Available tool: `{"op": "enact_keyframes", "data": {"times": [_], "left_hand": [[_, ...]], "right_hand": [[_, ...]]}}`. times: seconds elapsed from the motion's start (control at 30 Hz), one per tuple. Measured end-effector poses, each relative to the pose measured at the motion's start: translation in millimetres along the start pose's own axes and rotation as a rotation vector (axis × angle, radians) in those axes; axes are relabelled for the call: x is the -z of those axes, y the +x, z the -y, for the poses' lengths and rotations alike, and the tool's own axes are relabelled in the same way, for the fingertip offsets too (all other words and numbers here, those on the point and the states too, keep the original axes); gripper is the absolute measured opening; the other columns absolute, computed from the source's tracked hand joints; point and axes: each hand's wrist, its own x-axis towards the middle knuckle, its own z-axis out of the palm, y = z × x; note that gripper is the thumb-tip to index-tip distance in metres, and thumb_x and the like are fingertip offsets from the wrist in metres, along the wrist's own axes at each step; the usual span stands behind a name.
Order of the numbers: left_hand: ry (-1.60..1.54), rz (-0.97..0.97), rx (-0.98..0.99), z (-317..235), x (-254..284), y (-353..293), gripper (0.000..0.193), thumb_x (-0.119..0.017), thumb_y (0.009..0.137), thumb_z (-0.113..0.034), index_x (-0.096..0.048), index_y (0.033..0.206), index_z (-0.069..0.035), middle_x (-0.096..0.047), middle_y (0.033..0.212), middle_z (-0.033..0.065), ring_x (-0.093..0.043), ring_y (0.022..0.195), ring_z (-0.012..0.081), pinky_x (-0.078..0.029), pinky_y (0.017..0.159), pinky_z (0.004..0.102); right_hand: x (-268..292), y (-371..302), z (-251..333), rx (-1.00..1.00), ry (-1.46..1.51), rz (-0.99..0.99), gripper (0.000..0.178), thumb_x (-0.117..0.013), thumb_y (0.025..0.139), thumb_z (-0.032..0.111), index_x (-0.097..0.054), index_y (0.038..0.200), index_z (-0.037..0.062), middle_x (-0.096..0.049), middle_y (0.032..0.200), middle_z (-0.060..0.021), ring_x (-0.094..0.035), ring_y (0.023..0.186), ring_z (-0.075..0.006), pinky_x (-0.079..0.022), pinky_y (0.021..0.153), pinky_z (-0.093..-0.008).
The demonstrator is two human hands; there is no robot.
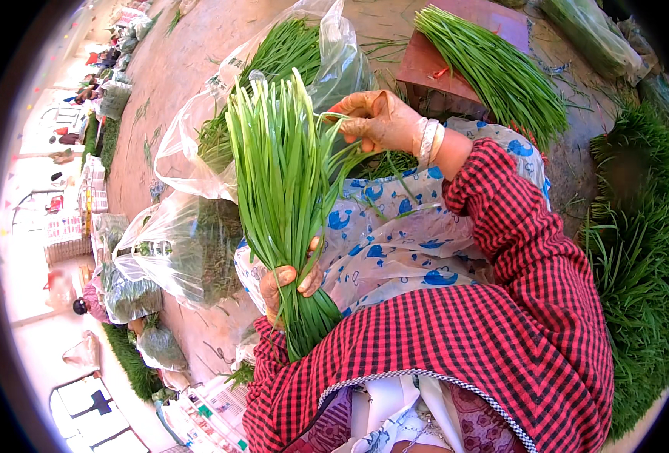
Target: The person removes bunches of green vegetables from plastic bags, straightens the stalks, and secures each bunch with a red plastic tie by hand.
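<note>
A: What are the hands doing?

B: The left hand [293, 281] is wrapped round the low part of a green bunch [274, 181], in front of the knees. The right hand [378, 122] pinches a few thin leaves [333, 116] at its top right side

A: Why hold it low?

B: I think it lets the pale ends stand up together, so the right hand can reach them

A: And around it?

B: A blue and white cloth [433, 275] lies over the knees, maybe to keep off dirt. Past it is a clear bag [340, 49] of greens [289, 49]. Another bunch [493, 68] with red ties [442, 73] lies on a red box [419, 69], perhaps to stay off the floor [161, 83]. A big green pile [644, 302] is on the right

A: What's hard to see?

B: Part of the left hand is behind the bunch. The view's edge cuts off the pile, and the far left is too bright
</note>
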Motion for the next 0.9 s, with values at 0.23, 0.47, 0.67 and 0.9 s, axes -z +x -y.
{"op": "enact_keyframes", "data": {"times": [0.23,0.47,0.67,0.9], "left_hand": [[0.045,-0.017,0.05,-1,-2,5,0.066,-0.069,0.082,-0.013,-0.04,0.137,0.009,-0.056,0.12,0.0134,-0.056,0.062,0.0119,-0.047,0.053,0.0254],[0.077,-0.033,0.012,-4,0,3,0.067,-0.068,0.082,-0.013,-0.041,0.139,0.008,-0.056,0.128,0.016,-0.055,0.062,0.0113,-0.046,0.052,0.0251],[0.272,-0.214,-0.073,-22,-6,-12,0.067,-0.068,0.08,-0.016,-0.047,0.137,0.011,-0.062,0.128,0.021,-0.053,0.062,0.0117,-0.042,0.051,0.025],[0.75,-0.416,-0.23,1,-54,57,0.062,-0.068,0.078,-0.005,-0.052,0.138,0.003,-0.065,0.122,0.0113,-0.06,0.073,0.0124,-0.049,0.063,0.0255]], "right_hand": [[12,-2,7,0.281,-0.617,-0.157,0.026,-0.067,0.095,0.026,-0.074,0.113,0.0088,-0.071,0.086,-0.0052,-0.064,0.072,-0.0167,-0.052,0.067,-0.0312],[66,2,-37,0.427,-1.181,-0.334,0.029,-0.059,0.096,0.035,-0.075,0.11,0.0159,-0.074,0.097,-0.0114,-0.071,0.094,-0.0309,-0.056,0.084,-0.0412],[92,-33,-44,-0.546,-0.54,-0.017,0.068,-0.076,0.089,0.039,-0.049,0.142,0.0067,-0.065,0.118,-0.0165,-0.069,0.075,-0.0191,-0.057,0.059,-0.0332],[-37,-27,-16,0.022,0.443,0.39,0.102,-0.081,0.083,0.045,-0.021,0.155,0.0061,-0.05,0.143,-0.0111,-0.057,0.116,-0.02,-0.049,0.097,-0.0379]]}}
